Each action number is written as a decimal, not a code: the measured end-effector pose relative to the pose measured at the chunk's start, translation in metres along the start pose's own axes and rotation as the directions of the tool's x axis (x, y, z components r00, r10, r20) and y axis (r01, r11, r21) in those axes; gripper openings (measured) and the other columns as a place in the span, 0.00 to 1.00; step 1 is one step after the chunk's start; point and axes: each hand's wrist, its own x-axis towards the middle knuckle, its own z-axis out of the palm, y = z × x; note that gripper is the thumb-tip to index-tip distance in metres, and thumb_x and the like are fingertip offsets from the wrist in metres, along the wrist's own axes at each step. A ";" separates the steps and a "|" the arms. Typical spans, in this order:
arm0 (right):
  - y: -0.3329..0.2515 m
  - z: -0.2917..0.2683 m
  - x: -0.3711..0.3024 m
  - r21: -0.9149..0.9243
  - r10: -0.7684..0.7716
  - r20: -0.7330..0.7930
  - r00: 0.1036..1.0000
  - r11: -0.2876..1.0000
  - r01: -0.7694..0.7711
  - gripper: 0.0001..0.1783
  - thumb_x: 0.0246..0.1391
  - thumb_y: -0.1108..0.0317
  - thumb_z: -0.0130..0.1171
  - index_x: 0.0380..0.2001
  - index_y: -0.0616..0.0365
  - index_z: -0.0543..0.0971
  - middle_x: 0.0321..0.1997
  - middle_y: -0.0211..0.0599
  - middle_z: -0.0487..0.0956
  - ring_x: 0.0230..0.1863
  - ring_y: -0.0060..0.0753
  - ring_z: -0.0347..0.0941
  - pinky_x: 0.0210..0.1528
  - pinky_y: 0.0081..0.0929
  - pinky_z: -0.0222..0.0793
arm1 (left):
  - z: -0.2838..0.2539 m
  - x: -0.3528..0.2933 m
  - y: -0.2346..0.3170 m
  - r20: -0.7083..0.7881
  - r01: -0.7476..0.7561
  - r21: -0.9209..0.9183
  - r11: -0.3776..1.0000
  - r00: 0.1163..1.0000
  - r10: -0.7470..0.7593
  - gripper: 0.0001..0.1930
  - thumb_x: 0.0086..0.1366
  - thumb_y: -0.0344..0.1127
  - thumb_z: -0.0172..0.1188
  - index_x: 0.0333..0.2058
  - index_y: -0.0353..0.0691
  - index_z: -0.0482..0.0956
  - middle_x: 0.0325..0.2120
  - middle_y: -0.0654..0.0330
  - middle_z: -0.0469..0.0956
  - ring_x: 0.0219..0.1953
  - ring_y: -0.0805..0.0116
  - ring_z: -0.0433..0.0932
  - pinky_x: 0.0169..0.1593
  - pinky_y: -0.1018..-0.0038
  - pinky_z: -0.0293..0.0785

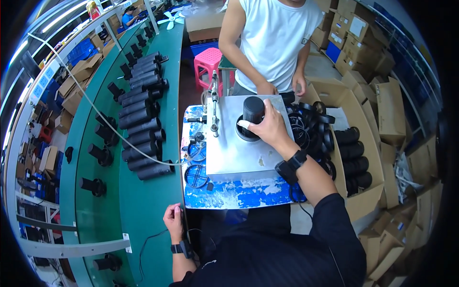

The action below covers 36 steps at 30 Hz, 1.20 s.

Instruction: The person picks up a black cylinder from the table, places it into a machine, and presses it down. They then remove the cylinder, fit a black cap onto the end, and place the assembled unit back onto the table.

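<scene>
My right hand (273, 126) covers part of the black cylinder (253, 108); lower end out of sight, down in the dark ring (247, 137). Left hand (174, 222): can't make out my fingertips. Co-worker (279, 48): head cut by top edge, one hand partly behind metal box (234, 160). Far person (128, 18): too small to read.

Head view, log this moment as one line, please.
right hand: gripping black cylinder at metal box top | left hand: beside green bench edge | bench: black tubes lying in row
</scene>
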 end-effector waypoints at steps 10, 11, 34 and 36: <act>0.038 -0.008 0.029 0.159 -0.242 0.225 0.944 0.965 0.210 0.42 0.47 0.53 0.82 0.60 0.61 0.75 0.50 0.53 0.86 0.53 0.57 0.84 0.57 0.46 0.77 | 0.002 0.002 -0.001 0.027 -0.059 0.054 0.997 0.998 0.058 0.07 0.78 0.32 0.62 0.45 0.36 0.85 0.29 0.70 0.77 0.26 0.85 0.65 0.29 0.83 0.58; 0.040 -0.009 0.029 0.191 -0.274 0.229 0.934 0.953 0.233 0.43 0.46 0.52 0.82 0.61 0.60 0.74 0.50 0.52 0.86 0.53 0.56 0.84 0.57 0.45 0.77 | 0.003 0.001 0.001 0.027 -0.061 0.053 0.997 0.998 0.060 0.07 0.78 0.32 0.62 0.45 0.36 0.85 0.29 0.70 0.77 0.26 0.85 0.65 0.29 0.83 0.58; 0.039 0.012 0.002 0.210 -0.101 0.096 0.990 0.975 0.079 0.38 0.47 0.55 0.81 0.58 0.62 0.79 0.51 0.51 0.87 0.53 0.51 0.85 0.60 0.42 0.77 | 0.186 0.286 0.108 0.544 -0.420 0.634 0.649 0.839 0.011 0.21 0.80 0.44 0.55 0.59 0.32 0.79 0.60 0.39 0.78 0.62 0.40 0.77 0.65 0.55 0.73; 0.035 0.018 0.001 0.213 -0.104 0.107 0.989 0.974 0.079 0.37 0.47 0.56 0.81 0.58 0.62 0.79 0.50 0.51 0.87 0.53 0.51 0.85 0.60 0.42 0.77 | 0.173 0.287 0.101 0.519 -0.421 0.617 0.665 0.853 0.059 0.22 0.80 0.44 0.56 0.61 0.32 0.78 0.60 0.40 0.78 0.60 0.41 0.78 0.65 0.56 0.73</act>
